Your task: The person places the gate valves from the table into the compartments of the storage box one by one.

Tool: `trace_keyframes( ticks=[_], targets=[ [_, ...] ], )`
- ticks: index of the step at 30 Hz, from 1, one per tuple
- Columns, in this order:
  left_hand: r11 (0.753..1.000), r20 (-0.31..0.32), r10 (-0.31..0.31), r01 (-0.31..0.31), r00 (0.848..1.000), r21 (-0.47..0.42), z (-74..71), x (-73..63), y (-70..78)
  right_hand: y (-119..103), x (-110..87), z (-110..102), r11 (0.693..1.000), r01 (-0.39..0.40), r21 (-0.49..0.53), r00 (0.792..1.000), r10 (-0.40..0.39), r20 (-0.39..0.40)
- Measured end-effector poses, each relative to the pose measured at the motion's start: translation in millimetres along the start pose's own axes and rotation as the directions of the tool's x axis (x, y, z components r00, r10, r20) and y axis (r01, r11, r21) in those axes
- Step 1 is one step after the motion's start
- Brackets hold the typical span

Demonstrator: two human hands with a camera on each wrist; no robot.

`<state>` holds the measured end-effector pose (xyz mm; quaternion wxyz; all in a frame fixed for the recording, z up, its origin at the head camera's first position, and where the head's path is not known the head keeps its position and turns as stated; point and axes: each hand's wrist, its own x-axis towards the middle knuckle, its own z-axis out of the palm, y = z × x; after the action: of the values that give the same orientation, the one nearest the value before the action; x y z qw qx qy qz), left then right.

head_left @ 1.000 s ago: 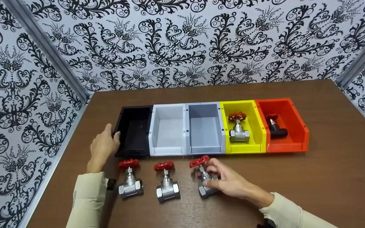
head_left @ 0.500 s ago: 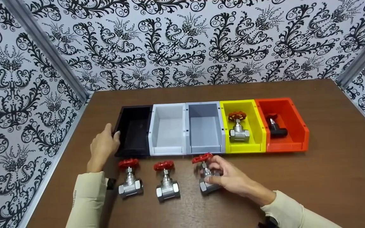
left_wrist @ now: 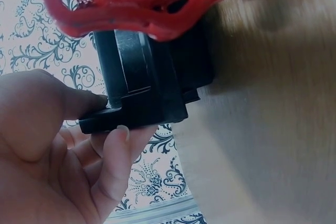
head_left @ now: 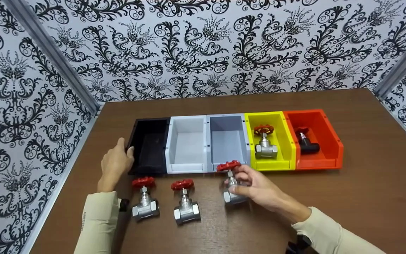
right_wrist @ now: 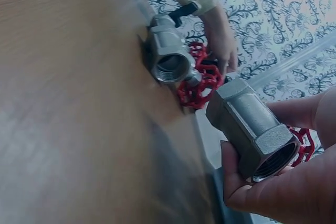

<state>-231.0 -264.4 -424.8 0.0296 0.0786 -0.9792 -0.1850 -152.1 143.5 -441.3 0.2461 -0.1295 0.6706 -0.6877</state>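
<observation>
My right hand (head_left: 259, 187) holds a steel gate valve (head_left: 232, 181) with a red handwheel, thumb on the near side of its body. The valve is raised in front of the grey bin (head_left: 227, 146), its wheel overlapping that bin's front lip in the head view. In the right wrist view the threaded end of the valve body (right_wrist: 249, 127) faces the camera. My left hand (head_left: 115, 158) grips the left side wall of the black bin (left_wrist: 152, 77), thumb on one side and fingers on the other. Two similar valves, a left one (head_left: 145, 201) and a middle one (head_left: 186, 203), stand on the table.
A white bin (head_left: 189, 144) sits between the black and grey ones. The yellow bin (head_left: 285, 130) contains a red-wheeled valve (head_left: 265, 143). The orange bin (head_left: 330, 141) contains a dark-bodied valve (head_left: 308, 143). Patterned walls (head_left: 203, 49) enclose the brown table (head_left: 375, 197).
My right hand has lifted the valve and carried it away from me and slightly right, toward the grey bin. The left hand stays on the black bin.
</observation>
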Motion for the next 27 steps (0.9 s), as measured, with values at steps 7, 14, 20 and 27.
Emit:
trace_keyframes(
  ticks=[7,14,20,27],
  targets=[
    [1.000,-0.001,-0.005,0.005,1.000,-0.007,1.3,-0.4,0.3,-6.7,4.8,-4.3,0.999,-0.030,0.037,0.998,0.032,-0.057],
    [1.000,-0.010,-0.005,0.005,1.000,-0.011,1.8,-1.1,-0.3,-14.8,9.2,-3.8,0.997,-0.031,0.074,0.997,0.036,-0.070],
    [1.000,0.003,-0.013,0.013,1.000,-0.008,2.0,-1.4,-0.1,-19.2,13.2,-3.5,0.997,-0.042,0.058,0.994,0.047,-0.102],
    [1.000,-0.007,-0.015,0.015,1.000,0.001,1.7,-1.8,0.7,-21.2,18.4,-3.1,0.996,-0.010,0.091,0.991,0.022,-0.133]
  ],
)
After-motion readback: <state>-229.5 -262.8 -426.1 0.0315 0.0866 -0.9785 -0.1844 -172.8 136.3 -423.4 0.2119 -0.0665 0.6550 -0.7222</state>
